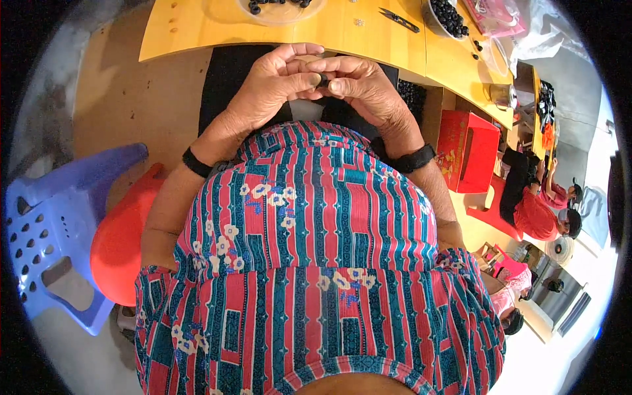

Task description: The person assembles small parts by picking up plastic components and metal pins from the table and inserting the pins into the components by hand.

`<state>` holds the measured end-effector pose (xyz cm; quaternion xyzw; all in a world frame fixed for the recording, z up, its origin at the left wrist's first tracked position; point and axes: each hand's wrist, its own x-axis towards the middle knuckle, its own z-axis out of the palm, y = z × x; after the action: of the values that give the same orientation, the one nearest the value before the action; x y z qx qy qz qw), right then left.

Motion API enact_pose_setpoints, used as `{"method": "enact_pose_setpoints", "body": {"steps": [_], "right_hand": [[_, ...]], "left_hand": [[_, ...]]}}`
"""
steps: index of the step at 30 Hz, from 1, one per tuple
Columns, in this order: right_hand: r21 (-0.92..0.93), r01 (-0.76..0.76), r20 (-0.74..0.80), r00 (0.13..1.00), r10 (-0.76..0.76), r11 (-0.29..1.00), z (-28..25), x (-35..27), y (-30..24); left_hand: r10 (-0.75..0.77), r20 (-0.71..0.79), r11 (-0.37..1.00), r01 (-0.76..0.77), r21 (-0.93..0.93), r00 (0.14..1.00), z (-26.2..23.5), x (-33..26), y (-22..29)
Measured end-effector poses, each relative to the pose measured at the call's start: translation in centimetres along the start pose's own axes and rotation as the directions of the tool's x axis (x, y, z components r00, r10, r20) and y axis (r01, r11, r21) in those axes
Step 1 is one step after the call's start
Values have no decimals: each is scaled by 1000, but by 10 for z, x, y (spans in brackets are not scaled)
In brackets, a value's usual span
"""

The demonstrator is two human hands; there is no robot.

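Observation:
Just off the near edge of the yellow table, my two hands meet above my lap. My left hand (271,80) is closed, its thumb and fingers pinching a small black piece (323,80). Against the other side of that piece my right hand (368,84) presses its thumb and forefinger. Fingers cover most of the piece, so its exact kind is hidden. Beyond the hands, a shallow clear dish (284,18) holds several small black round parts. Thread snips (399,20) lie to its right, and farther right stands a bowl (431,25) heaped with similar black parts.
The yellow table (210,26) curves across the top. On its right are a pink package (495,16) and a metal cup (503,96). A red box (469,151) stands below. At left are a blue plastic chair (72,224) and red stool (122,243). Other people sit at right.

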<state>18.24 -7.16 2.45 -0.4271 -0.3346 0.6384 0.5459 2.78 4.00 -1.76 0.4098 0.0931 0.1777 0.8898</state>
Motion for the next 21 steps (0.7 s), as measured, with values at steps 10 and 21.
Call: {"method": "enact_pose_setpoints", "body": {"steps": [10,21], "right_hand": [[-234,81,-72,992,-100,969,-1,-5,4],[-259,75,-4,997,-79,963,4,-8,-5]], "left_hand": [[-15,-8,999,15,-50,1000,5,-1,0],[-52,17,999,51,7,999,8,-4,6]]}}
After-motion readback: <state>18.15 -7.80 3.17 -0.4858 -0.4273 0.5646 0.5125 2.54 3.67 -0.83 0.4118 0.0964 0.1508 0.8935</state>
